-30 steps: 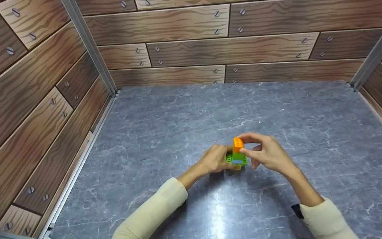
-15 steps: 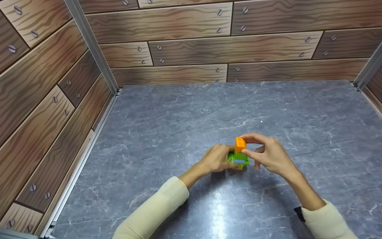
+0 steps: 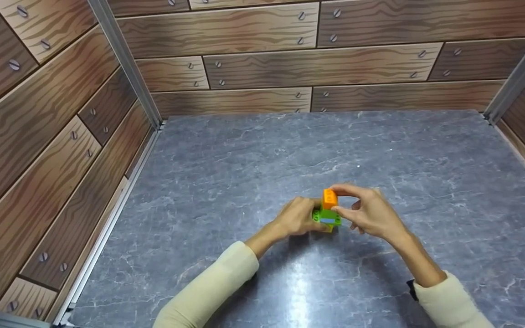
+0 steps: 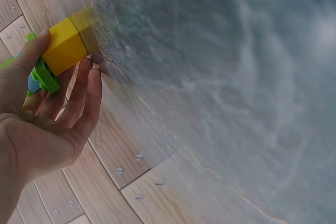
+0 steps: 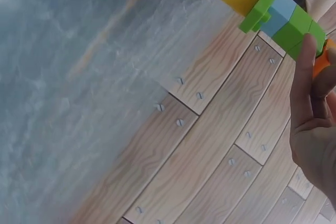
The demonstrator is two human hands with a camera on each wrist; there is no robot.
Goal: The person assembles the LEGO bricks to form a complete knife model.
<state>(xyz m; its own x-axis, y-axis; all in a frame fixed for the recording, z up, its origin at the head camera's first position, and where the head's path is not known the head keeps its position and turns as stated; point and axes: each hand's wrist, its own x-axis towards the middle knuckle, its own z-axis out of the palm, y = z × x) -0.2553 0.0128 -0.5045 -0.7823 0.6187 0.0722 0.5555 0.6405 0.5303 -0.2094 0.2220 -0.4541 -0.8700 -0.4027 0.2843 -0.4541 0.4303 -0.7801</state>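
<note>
A small upright stack of toy building blocks stands in front of the person. At its foot is a yellow block (image 4: 63, 45), with a thin green piece (image 5: 258, 12) over it. Above that come a light blue block (image 5: 279, 13) and green blocks (image 5: 295, 29). The left hand (image 3: 295, 217) grips the stack low down, its thumb against the yellow block in the left wrist view. On top, an orange block (image 3: 330, 199) with studs is pinched between thumb and index finger of the right hand (image 3: 374, 213). Its other fingers hang beside the green blocks.
The blocks are over a grey marbled tabletop (image 3: 244, 159). Wood-patterned panels (image 3: 253, 41) wall it in at the back, left and right, with grey metal posts (image 3: 126, 64) at the corners. Light glares off the table in front of the hands.
Both hands keep their hold on the blocks. The right hand's lower fingers have curled in slightly, and the head view has shifted a little.
</note>
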